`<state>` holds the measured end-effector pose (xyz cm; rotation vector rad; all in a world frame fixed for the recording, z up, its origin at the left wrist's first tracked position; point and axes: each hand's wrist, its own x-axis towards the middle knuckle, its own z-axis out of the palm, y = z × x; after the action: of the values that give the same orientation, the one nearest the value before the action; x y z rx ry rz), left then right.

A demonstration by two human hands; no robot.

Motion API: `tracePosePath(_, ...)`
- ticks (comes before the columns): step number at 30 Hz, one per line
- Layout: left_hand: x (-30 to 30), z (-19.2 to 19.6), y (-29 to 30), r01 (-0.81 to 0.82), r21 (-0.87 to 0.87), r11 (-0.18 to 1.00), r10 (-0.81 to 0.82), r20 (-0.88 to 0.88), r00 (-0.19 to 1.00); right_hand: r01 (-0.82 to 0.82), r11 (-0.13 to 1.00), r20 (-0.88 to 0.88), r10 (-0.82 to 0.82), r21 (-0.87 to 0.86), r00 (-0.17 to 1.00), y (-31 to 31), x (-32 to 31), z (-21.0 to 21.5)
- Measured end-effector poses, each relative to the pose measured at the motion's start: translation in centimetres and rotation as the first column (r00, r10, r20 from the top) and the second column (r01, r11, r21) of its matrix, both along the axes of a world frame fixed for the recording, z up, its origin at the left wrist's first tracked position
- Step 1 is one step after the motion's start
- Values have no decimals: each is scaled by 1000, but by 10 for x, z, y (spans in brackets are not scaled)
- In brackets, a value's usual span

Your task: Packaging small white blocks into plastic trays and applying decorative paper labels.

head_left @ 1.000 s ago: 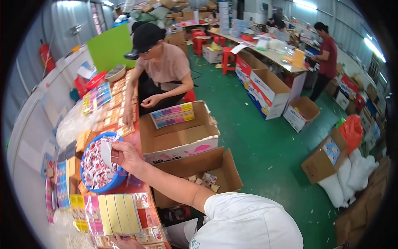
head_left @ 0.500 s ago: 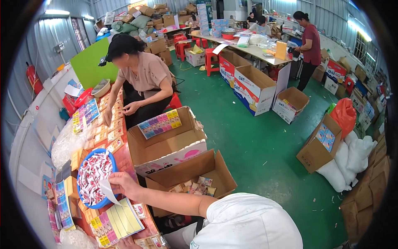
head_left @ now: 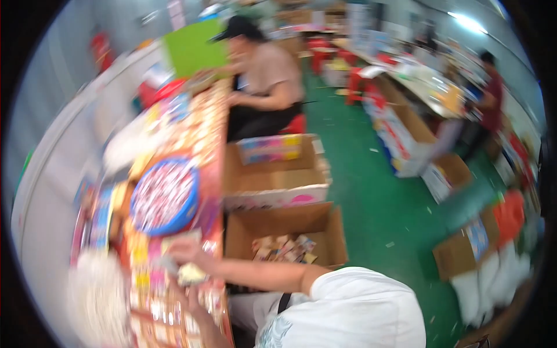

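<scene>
The picture is smeared by motion. My right hand (head_left: 190,253) reaches across over the table, its fingers closed on a pale strip (head_left: 167,264), blurred. Just below it is my left hand (head_left: 194,307), raised close to the right one; its fingers are too blurred to read. A pale yellow piece (head_left: 191,274) shows between the hands. Under them lies a yellow and pink printed sheet (head_left: 142,261), partly hidden. Rows of small printed cards (head_left: 156,322) cover the table nearby. Beyond my right hand stands a blue basin (head_left: 192,211) full of small red-and-white slips (head_left: 162,194).
Two open cardboard boxes stand right of the table, the nearer box (head_left: 328,232) with small packs inside. A bundle of clear plastic (head_left: 98,296) lies at left. A co-worker (head_left: 270,69) in a cap sits farther along the table. Another box (head_left: 458,255) stands by white sacks (head_left: 493,284).
My view has swung, so the scene sits farther right. My right hand has moved from the basin's edge toward me with the strip. My left hand has risen beside it.
</scene>
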<state>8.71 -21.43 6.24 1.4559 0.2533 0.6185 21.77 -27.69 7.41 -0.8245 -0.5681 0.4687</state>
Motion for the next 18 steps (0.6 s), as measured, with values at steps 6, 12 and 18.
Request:
tracePosePath(6,-25,7,7,-206,193,959,208,10,978,-100,994,-161,94,-32,983,-8,-14,25)
tracePosePath(12,-85,-4,30,-370,274,888,387,-8,922,-322,942,-105,313,-89,944,54,-71,-3)
tracePosePath(18,-106,-20,36,-422,-218,880,441,43,897,-466,851,168,510,-241,844,76,-120,-2)
